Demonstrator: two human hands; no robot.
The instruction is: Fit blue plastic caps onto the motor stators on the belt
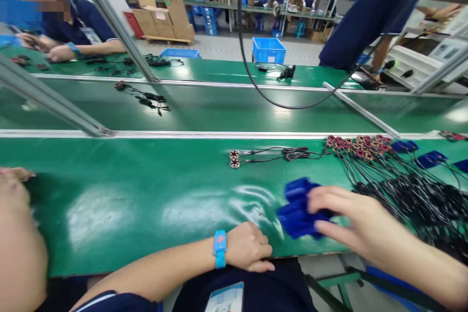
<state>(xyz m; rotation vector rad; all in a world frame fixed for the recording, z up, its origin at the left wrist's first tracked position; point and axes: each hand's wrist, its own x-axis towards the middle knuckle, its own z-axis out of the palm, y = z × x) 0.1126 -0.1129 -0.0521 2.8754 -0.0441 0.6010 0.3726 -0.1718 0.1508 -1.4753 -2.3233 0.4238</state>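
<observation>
One curled left hand point(252, 246) sat at the edge of the green table point(127, 165), while your right hand point(349, 212) clamped blurred dark-blue pieces point(298, 210) between thumb and fingers, leftward of its palm, with two round coils point(234, 159) lying beyond, farther left.

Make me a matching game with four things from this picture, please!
Things:
1. cloth
2. wristband
3. badge
4. black cables

Places:
A. around the wrist of the left hand
B. heaped on the right part of the green table
C. in the right hand
D. in front of dark clothes

Pairs: 1-C, 2-A, 3-D, 4-B
</observation>
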